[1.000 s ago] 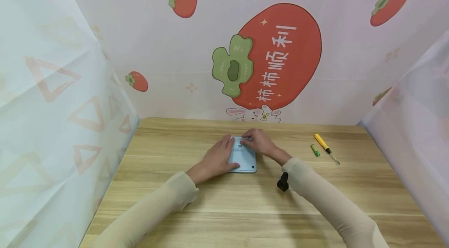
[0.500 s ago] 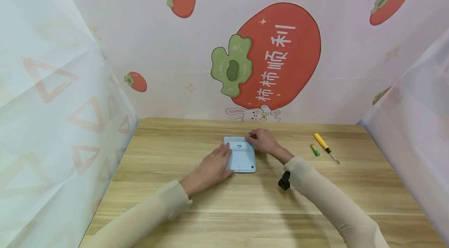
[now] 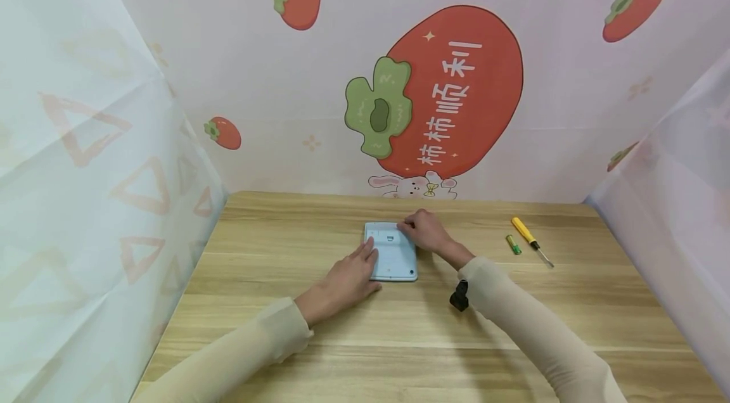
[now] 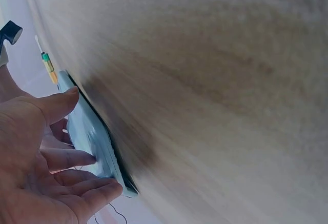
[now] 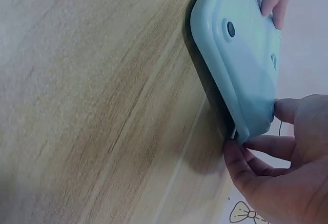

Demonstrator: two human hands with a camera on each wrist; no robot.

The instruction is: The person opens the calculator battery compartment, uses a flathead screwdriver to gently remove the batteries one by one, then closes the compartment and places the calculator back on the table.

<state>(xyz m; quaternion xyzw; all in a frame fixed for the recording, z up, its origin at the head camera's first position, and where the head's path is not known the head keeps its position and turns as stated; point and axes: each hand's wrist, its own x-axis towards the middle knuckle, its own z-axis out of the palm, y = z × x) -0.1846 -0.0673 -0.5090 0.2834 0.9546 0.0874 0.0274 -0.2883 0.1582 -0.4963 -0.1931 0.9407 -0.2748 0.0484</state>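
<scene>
A light-blue flat rectangular device (image 3: 393, 257) with rounded corners lies on the wooden table (image 3: 353, 365). A dark round spot (image 5: 231, 29) sits near one corner, and a small printed mark shows toward its far end. My left hand (image 3: 345, 279) rests along its left edge, fingers extended onto the surface and thumb at the near edge. In the left wrist view those fingers (image 4: 84, 188) spread over the device. My right hand (image 3: 424, 230) pinches the far right corner; in the right wrist view the thumb (image 5: 286, 110) is on top and the fingers are at the underside edge.
To the right lie a green-and-yellow battery (image 3: 513, 244) and a screwdriver (image 3: 525, 231) with a yellow handle. A black camera mount (image 3: 459, 296) hangs at my right wrist. Behind the table stands a printed cloth backdrop (image 3: 308, 86).
My left hand has drawn back left and toward me, uncovering more of the device. My right hand has moved from over its far end to the far right corner.
</scene>
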